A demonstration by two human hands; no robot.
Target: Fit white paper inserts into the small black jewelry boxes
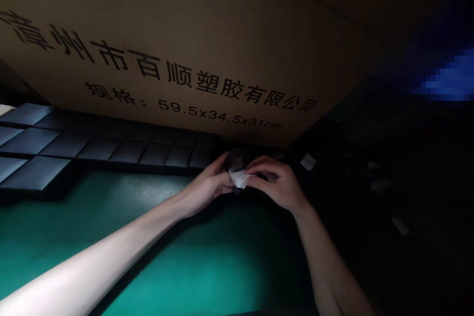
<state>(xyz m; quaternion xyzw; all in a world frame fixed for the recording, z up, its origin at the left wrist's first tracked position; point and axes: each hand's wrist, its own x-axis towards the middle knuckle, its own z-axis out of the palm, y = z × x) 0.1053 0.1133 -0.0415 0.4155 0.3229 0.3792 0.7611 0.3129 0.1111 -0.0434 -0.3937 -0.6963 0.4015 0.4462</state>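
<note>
Near the right edge of the green table, my left hand (215, 177) is closed around a small dark, shiny object (235, 160), whose kind I cannot make out. My right hand (278, 179) pinches a crumpled white piece (240, 178), paper or cloth, against that object's near side. Both hands meet just below the big cardboard box. Shadow and fingers hide much of the dark object. Left of the hands, several dark square pieces (126, 150) lie in tidy rows.
A large cardboard box (207, 34) with black printing stands behind the hands. The green tabletop (192, 256) spreads below the arms. Small white scraps (307, 161) lie in the dark area at right, where little else shows. Something blue (450, 79) is at the right edge.
</note>
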